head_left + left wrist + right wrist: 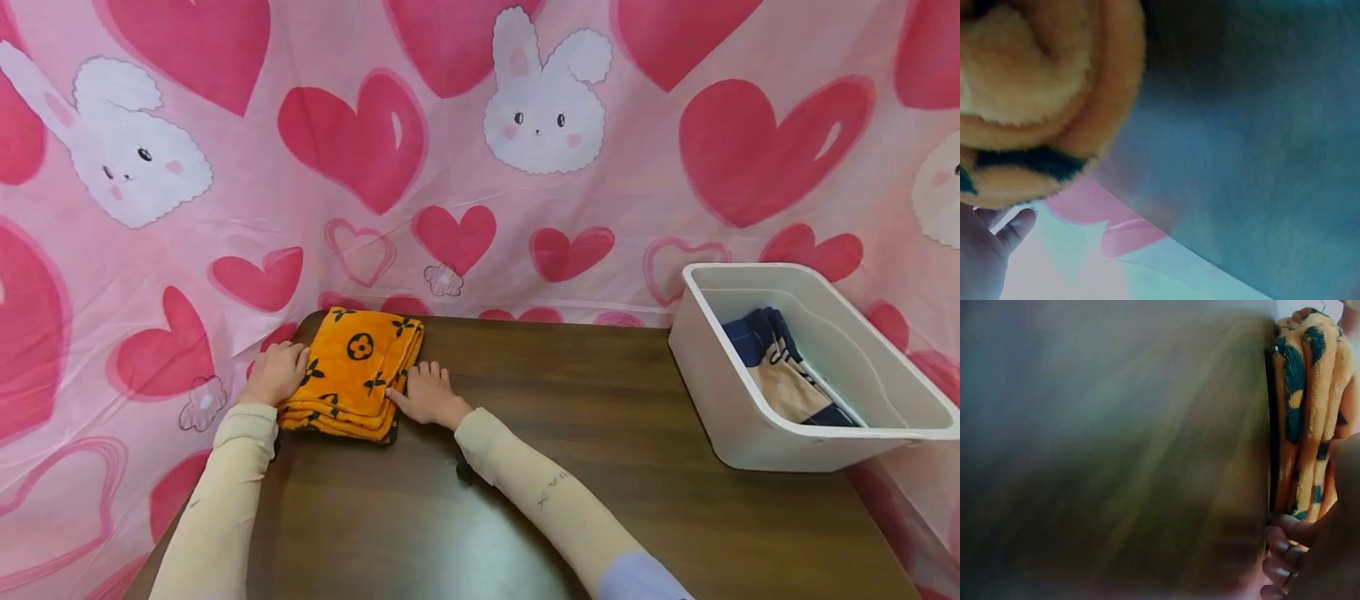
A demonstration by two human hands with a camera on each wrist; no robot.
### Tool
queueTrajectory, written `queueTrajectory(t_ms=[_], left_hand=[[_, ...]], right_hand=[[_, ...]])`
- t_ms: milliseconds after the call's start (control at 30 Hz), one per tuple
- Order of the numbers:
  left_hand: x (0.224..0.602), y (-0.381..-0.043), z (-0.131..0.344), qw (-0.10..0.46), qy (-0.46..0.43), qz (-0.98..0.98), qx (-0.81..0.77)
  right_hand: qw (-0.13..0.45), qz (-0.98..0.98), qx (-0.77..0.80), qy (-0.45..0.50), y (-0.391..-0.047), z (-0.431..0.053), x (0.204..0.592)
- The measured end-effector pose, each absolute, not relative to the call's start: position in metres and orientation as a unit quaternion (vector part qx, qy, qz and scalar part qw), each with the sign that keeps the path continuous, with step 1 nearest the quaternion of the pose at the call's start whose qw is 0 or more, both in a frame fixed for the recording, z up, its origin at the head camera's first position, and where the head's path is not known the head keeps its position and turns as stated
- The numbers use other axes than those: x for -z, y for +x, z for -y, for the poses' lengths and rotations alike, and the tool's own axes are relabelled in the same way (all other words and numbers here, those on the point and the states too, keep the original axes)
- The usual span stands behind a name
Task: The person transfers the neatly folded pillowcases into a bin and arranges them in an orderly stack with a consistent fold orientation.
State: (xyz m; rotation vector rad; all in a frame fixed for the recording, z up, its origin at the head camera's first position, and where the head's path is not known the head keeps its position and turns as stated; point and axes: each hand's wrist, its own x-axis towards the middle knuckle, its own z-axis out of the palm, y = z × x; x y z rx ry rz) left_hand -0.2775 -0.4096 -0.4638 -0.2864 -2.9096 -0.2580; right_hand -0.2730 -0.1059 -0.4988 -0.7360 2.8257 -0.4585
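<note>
A folded plush towel (pixel 358 367), orange with black flower motifs, lies on the table's far left corner in several stacked layers. My left hand (pixel 279 372) rests along its left edge, fingers against the side. At the opposite edge is my right hand (pixel 429 395), its thumb touching the towel's side and its fingers spread along it. The left wrist view shows the towel's rounded fold (pixel 1054 125) up close, with part of the left hand (pixel 997 247) below. In the right wrist view, the layered edge (pixel 1310 419) stands beside the right hand's fingers (pixel 1285 550).
A pale grey plastic bin (pixel 720 400) stands at the table's right side, holding folded navy and tan fabric (pixel 783 375). The brown wooden table (pixel 570 433) extends between towel and bin. A pink curtain (pixel 450 167) with hearts and rabbits hangs behind and on the left.
</note>
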Motion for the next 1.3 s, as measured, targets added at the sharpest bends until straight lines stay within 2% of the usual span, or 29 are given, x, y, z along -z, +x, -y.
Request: queueTrajectory(t_ms=[300,467,800,1100,1300], left_hand=[[0.481,-0.289,0.413,0.005,-0.065,0.994,0.089],[0.485,-0.288,0.405,0.014,-0.079,0.993,0.088],[0.490,-0.282,0.393,-0.014,-0.113,0.986,0.119],[0.493,-0.272,0.396,-0.007,-0.098,0.988,0.120],[0.494,-0.265,0.397,-0.026,-0.077,0.990,0.114]], right_hand=[[0.118,-0.941,0.227,-0.222,-0.282,0.113,0.494],[0.124,-0.936,0.246,-0.218,-0.288,0.108,0.491],[0.130,-0.947,0.220,-0.196,-0.293,0.101,0.496],[0.123,-0.940,0.236,-0.212,-0.287,0.112,0.502],[0.137,-0.944,0.208,-0.215,-0.280,0.121,0.501]])
